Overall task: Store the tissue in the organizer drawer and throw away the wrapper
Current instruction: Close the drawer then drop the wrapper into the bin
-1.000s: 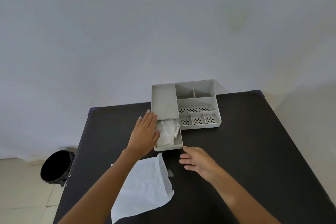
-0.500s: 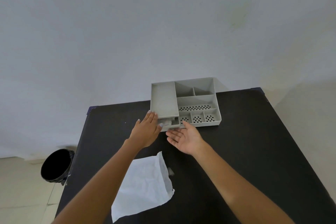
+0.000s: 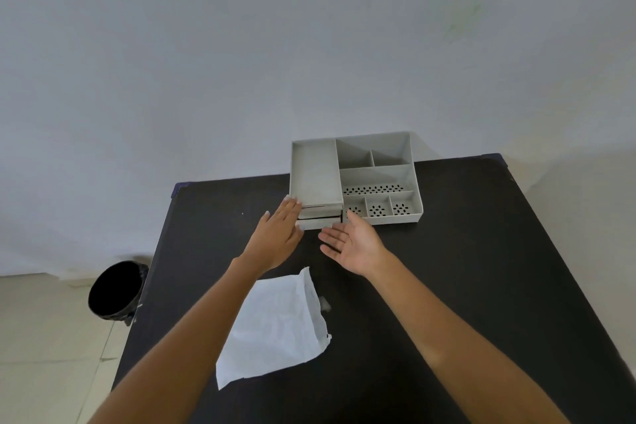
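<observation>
The grey organizer [image 3: 354, 175] stands at the far edge of the black table [image 3: 481, 251]. Its drawer [image 3: 318, 222] at the lower left is pushed almost fully in, only the front sticks out a little, and the tissue inside is hidden. My left hand [image 3: 277, 237] lies flat, fingers apart, against the organizer's left front corner. My right hand [image 3: 351, 241] is palm up, fingers spread, just in front of the drawer, holding nothing. The white wrapper [image 3: 275, 323] lies flat on the table between my forearms.
A black trash bin [image 3: 115, 289] stands on the floor left of the table. A small grey scrap [image 3: 324, 303] lies beside the wrapper's right edge. A pale wall rises behind the table.
The drawer, open with the tissue showing a second ago, has been pushed in by my right hand. The right hand now rests palm up just short of the drawer front.
</observation>
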